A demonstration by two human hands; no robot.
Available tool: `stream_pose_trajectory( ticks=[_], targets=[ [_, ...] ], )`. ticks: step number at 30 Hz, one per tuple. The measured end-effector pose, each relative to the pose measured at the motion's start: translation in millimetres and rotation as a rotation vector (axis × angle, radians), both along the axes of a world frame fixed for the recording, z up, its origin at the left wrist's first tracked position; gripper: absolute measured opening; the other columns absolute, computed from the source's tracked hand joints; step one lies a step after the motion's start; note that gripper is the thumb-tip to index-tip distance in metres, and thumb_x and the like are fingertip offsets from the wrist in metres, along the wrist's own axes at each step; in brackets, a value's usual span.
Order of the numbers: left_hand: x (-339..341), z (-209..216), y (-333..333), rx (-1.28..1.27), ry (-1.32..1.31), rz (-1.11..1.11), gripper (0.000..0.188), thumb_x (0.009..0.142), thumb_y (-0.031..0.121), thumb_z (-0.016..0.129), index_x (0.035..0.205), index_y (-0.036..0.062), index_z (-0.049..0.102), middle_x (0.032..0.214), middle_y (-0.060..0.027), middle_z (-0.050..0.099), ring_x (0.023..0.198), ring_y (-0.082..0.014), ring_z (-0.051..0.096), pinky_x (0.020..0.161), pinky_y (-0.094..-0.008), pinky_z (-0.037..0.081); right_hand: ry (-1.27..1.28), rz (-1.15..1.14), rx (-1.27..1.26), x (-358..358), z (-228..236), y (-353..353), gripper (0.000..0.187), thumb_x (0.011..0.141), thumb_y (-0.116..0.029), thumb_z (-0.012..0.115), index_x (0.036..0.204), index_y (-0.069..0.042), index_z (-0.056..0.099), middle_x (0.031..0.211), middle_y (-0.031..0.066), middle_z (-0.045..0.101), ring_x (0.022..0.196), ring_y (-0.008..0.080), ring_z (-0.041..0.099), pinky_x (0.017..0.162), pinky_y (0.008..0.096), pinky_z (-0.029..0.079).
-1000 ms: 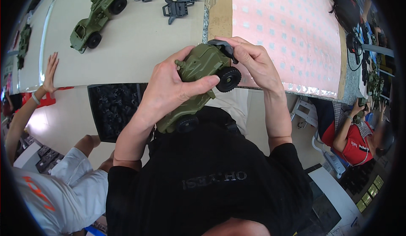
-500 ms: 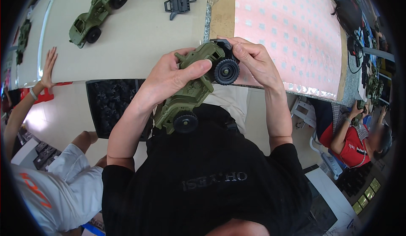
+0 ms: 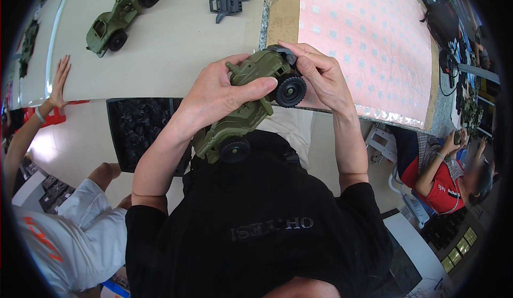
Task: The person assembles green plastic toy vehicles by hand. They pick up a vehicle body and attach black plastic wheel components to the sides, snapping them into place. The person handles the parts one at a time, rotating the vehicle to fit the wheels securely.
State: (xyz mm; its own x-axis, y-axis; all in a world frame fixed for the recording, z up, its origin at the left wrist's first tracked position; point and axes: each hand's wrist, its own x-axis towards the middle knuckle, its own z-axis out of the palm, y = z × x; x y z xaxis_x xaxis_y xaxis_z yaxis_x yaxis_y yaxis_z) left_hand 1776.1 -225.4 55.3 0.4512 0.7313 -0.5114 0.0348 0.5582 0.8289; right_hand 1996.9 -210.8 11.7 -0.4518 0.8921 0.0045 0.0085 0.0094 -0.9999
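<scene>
A green toy truck [image 3: 246, 117] with black wheels is held in front of my chest, tilted, its front end up and to the right. My left hand [image 3: 227, 92] is wrapped round its middle, the thumb lying over the body near the front wheel. At the truck's front end is a dark grey plastic part [image 3: 283, 53], seated against the green body. My right hand [image 3: 323, 76] pinches that part between thumb and fingers, just above the front wheel [image 3: 290, 91]. The fingers hide some of the grey part.
Another green toy truck [image 3: 115, 20] lies on the table [image 3: 160, 57] at the far left. Several loose dark grey parts [image 3: 227, 5] lie near it. A pink patterned sheet [image 3: 363, 47] covers the right side. A black bin [image 3: 140, 132] of dark parts stands below the table edge. Co-workers sit on both sides.
The truck has shifted slightly to the right and tilted a little in my hands. The grey part now sits lower and flatter against the truck's front end.
</scene>
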Motion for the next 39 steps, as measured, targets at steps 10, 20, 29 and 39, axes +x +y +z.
stream_pose_trajectory(
  ticks=[10, 20, 29, 39],
  targets=[
    [2, -17, -16, 0.451, 0.187, 0.0, 0.07, 0.059, 0.024, 0.081, 0.118, -0.0015, 0.053, 0.097, -0.0099, 0.061, 0.088, -0.0176, 0.06, 0.078, -0.0301, 0.048, 0.066, 0.115, -0.085, 17, 2, 1, 0.038, 0.081, -0.009, 0.068, 0.117, -0.001, 0.06, 0.115, 0.012, 0.059, 0.102, 0.0175, 0.056, 0.085, 0.0279, 0.046],
    [-3, -31, -45, 0.835, 0.337, -0.068, 0.09, 0.046, 0.02, 0.086, 0.126, 0.0005, 0.048, 0.107, -0.013, 0.055, 0.097, -0.0256, 0.059, 0.083, -0.0344, 0.049, -0.082, 0.13, 0.075, 6, 20, -40, 0.052, 0.069, -0.015, 0.076, 0.118, -0.005, 0.06, 0.111, 0.0097, 0.057, 0.097, 0.0194, 0.056, 0.084, 0.0306, 0.046],
    [-1, -48, -57, 0.939, 0.321, -0.106, 0.091, 0.042, 0.02, 0.087, 0.123, 0.0005, 0.051, 0.104, -0.0118, 0.054, 0.091, -0.0245, 0.06, 0.077, -0.0332, 0.052, -0.105, 0.078, 0.174, 4, 8, -66, 0.058, 0.062, -0.016, 0.079, 0.117, -0.006, 0.062, 0.103, 0.0083, 0.056, 0.094, 0.0199, 0.053, 0.081, 0.0322, 0.045],
    [-5, -71, -67, 0.473, 0.069, -0.097, 0.088, 0.052, 0.012, 0.081, 0.131, -0.0001, 0.044, 0.113, -0.0097, 0.052, 0.106, -0.0188, 0.051, 0.095, -0.0307, 0.039, -0.141, 0.092, -0.081, -1, -6, -71, 0.042, 0.081, -0.019, 0.069, 0.12, -0.007, 0.059, 0.099, 0.0076, 0.055, 0.093, 0.0177, 0.053, 0.081, 0.0295, 0.044]
  ],
)
